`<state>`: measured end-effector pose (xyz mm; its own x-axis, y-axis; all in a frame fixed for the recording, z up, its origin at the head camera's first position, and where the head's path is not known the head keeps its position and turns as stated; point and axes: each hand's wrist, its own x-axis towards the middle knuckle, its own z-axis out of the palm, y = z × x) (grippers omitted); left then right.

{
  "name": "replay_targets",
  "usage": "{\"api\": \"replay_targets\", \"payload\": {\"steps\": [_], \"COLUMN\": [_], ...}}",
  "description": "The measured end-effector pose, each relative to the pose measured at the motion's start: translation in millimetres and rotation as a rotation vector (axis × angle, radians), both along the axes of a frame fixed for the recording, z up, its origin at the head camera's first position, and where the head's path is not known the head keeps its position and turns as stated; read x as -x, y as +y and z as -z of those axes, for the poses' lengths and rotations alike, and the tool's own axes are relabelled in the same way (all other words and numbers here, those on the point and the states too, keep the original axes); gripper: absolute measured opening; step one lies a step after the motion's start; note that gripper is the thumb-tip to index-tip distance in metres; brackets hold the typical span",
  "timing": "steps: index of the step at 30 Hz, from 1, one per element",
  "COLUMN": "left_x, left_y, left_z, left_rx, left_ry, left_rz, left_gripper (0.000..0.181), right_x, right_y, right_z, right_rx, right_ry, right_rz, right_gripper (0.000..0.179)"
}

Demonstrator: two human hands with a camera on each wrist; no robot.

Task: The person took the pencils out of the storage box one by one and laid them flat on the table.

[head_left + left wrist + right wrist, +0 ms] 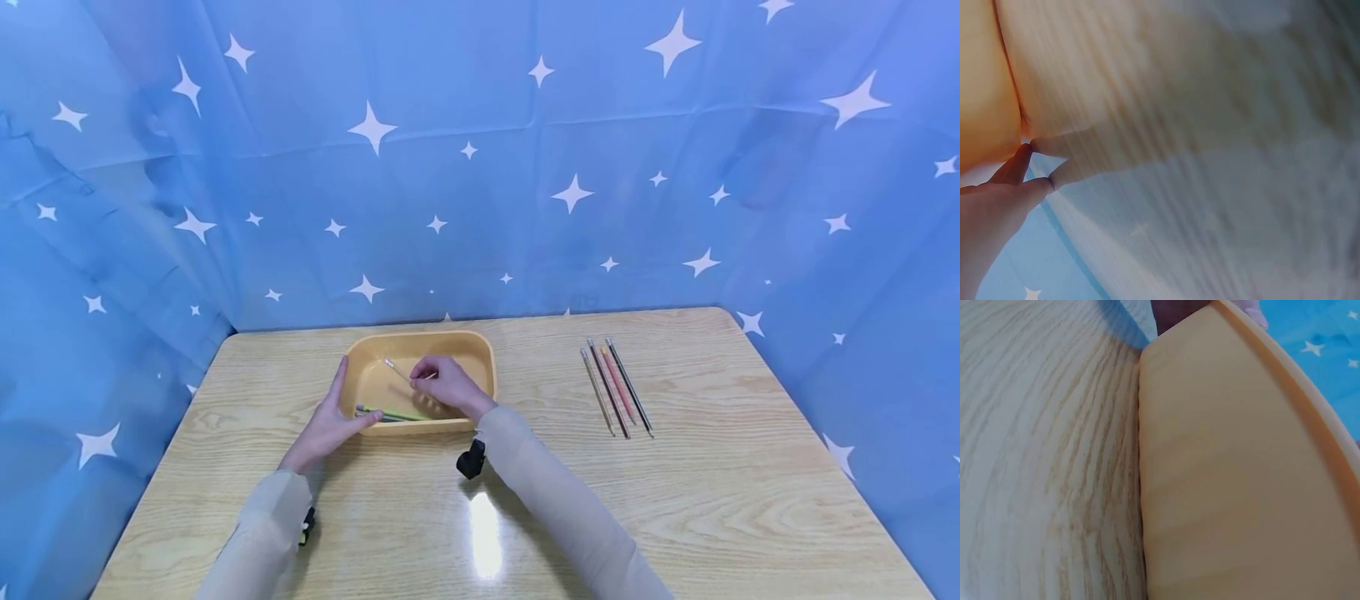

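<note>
A shallow yellow-orange plastic tray (493, 375) sits near the table's back edge. My left hand (327, 427) holds its front left corner, fingers along the outer left wall and thumb over the front rim. Inside the tray, my right hand (450, 387) pinches a pale pencil (396, 369) whose eraser end points up and left. Several pencils (392, 416), some dark and one yellow-green, lie along the tray's front wall. The left wrist view shows my left fingertips low beside the tray wall (985, 87). From the right wrist, the outer front wall (1235, 462) hides the right hand.
Several pencils (617, 387) lie side by side on the table right of the tray, gold, dark red, pink and black. The wood-grain table (720, 467) reaches a blue curtain (480, 208) with white stars at the back and sides.
</note>
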<state>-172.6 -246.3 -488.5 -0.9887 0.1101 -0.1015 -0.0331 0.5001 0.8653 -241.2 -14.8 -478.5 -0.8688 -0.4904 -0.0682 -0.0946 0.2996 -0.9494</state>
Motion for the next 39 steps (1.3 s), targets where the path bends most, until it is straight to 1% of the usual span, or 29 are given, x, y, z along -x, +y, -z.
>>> {"api": "replay_targets", "payload": {"steps": [3, 9, 12, 14, 16, 19, 21, 25, 29, 31, 34, 39], "left_x": [-0.6, 0.6, 0.4, -0.1, -1.0, -0.9, -0.8, -0.8, -1.0, -0.8, -0.8, -0.6], "left_y": [-0.3, -0.5, 0.5, 1.2, 1.9, 1.9, 1.8, 1.2, 0.7, 0.9, 1.6, 2.4], "left_z": [0.2, 1.9, 1.1, 0.7, 0.7, 2.4, 3.0, 3.0, 3.0, 2.4, 0.9, -0.1], "left_rx": [-0.006, -0.005, -0.001, -0.002, -0.002, -0.001, -0.001, 0.009, 0.023, 0.028, 0.028, 0.023], "left_ry": [-0.002, 0.0, -0.008, -0.009, -0.007, 0.002, 0.005, -0.001, 0.0, 0.003, -0.001, -0.018], "left_rz": [0.005, 0.005, 0.004, 0.003, 0.002, 0.005, 0.005, 0.002, 0.002, 0.002, 0.001, 0.006], "left_gripper": [0.118, 0.116, 0.116, 0.117, 0.118, 0.118, 0.118, 0.118, 0.118, 0.118, 0.119, 0.119], "right_x": [-0.5, -4.5, -6.9, -13.3, -14.5, -15.4, -9.9, -10.1, -11.2, -11.6, -13.0, -18.5], "right_y": [1, 6, 12, 18, 24, 33, 39, 53, 69, 79, 98, 135], "right_z": [-4.1, -20.7, -27.9, -41.4, -45.0, -50.1, -43.6, -51.6, -60.3, -62.8, -62.1, -54.5], "right_rx": [0.038, 0.137, 0.157, 0.152, 0.151, 0.15, 0.156, 0.113, 0.052, 0.038, 0.018, -0.057], "right_ry": [0.006, -0.01, 0.016, 0.033, 0.055, 0.076, 0.108, 0.143, 0.149, 0.16, 0.171, 0.193], "right_rz": [0.009, -0.003, -0.024, -0.038, -0.047, -0.045, -0.044, -0.035, -0.016, -0.014, -0.009, 0.03], "right_gripper": [0.009, 0.01, 0.011, 0.014, 0.016, 0.015, 0.013, 0.01, 0.011, 0.011, 0.011, 0.011]}}
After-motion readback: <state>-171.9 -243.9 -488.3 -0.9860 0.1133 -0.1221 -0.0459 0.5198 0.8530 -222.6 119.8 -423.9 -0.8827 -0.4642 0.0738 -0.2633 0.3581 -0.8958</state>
